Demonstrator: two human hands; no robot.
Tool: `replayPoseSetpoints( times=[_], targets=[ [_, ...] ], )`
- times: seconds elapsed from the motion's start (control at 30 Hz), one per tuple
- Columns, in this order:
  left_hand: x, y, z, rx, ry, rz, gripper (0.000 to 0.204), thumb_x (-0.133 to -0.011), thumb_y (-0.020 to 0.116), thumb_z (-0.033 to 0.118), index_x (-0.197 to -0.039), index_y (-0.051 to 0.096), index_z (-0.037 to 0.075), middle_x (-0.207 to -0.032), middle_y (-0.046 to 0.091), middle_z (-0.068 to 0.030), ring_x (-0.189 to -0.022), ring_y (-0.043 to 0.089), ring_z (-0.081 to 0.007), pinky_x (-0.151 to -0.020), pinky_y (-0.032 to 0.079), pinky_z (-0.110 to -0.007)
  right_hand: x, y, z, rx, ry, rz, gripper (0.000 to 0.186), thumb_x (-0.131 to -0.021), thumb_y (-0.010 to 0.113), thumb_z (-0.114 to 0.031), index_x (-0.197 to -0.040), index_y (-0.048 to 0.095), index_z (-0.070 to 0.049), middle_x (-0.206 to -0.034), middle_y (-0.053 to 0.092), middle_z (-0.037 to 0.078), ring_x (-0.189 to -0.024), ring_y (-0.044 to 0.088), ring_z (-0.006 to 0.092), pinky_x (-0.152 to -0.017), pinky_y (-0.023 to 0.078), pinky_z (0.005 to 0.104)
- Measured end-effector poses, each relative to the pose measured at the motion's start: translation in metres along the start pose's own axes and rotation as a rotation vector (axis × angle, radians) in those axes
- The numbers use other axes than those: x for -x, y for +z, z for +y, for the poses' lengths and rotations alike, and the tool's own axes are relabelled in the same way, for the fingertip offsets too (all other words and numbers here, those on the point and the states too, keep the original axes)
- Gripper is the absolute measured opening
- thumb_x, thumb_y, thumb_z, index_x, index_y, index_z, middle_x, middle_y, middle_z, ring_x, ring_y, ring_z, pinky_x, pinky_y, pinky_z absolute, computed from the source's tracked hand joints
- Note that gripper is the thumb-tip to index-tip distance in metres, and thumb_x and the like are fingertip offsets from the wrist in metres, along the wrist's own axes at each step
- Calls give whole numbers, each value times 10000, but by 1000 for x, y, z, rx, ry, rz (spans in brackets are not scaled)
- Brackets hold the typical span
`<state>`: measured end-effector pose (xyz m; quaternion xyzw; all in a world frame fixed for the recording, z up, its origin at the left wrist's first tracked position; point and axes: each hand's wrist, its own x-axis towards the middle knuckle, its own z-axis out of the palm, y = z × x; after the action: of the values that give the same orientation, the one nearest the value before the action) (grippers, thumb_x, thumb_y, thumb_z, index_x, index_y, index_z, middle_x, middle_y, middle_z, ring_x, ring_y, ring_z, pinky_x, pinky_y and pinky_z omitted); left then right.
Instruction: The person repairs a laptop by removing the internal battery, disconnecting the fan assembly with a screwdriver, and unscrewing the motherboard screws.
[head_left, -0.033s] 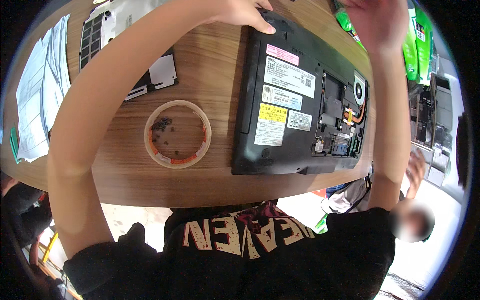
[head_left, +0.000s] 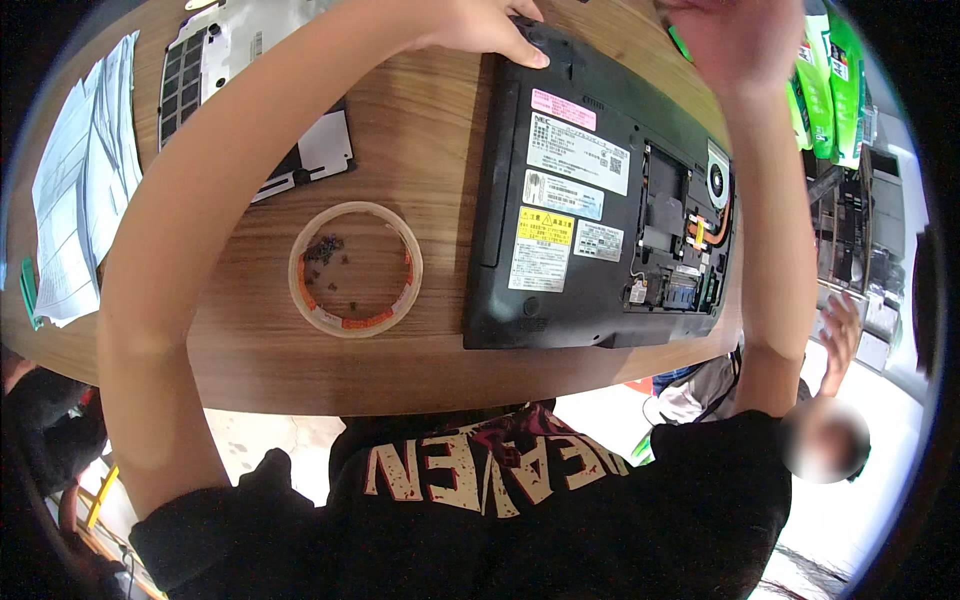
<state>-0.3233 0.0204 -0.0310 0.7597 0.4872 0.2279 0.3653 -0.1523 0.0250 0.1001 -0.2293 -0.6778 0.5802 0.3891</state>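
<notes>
Right hand (head_left: 742,42) edges inward at the far side of the upturned laptop (head_left: 612,205), grasp unclear; left hand (head_left: 488,28) clamps the laptop's far-left corner, keeping it steady!

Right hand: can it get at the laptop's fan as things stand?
Probably yes: the right hand looks close by, and the fan sits uncovered in the upturned laptop, with nothing visible lying over it.

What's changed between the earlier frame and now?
The right hand and its forearm have shifted slightly left; nothing is visibly taken hold of or let go. The left hand stays at the upturned laptop's far left corner; the laptop, pale ring and small dark screws inside it look unmoved.
</notes>
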Motion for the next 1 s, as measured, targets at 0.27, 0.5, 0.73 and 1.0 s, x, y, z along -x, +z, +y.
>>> replayPoseSetpoints(
  times=[0.27,0.5,0.73,1.0],
  targets=[
    [5,2,4,147,-34,-71,582,-791,718,342,-1212,576,-35,-1216,605,-208,-1099,589,-289,-974,434,-347,-12,10,47,-118,161,-127,530,-949,392,-548,-611,342,-143,-493,254,-45,-424,183,69,-416,133,244],
    [-4,19,-24,213,229,5,338,-865,645,317,-1108,655,81,-1161,639,-75,-1151,538,-206,-1023,388,-319,-18,48,38,486,139,-404,588,-990,289,-476,-594,410,-59,-482,407,16,-430,383,112,-428,298,256],
    [-7,8,-14,52,89,-185,233,-889,611,338,-919,637,108,-984,631,-41,-1001,558,-173,-948,421,-311,-41,45,52,584,271,-509,594,-979,269,-405,-548,438,-32,-454,446,43,-415,403,126,-452,356,268],
    [1,19,-23,30,159,-42,379,-900,544,427,-1109,632,124,-1209,602,-70,-1175,510,-232,-1050,351,-337,-52,62,47,656,449,-540,566,-969,301,-347,-525,454,-31,-440,448,42,-360,374,116,-372,309,262]
  ],
)
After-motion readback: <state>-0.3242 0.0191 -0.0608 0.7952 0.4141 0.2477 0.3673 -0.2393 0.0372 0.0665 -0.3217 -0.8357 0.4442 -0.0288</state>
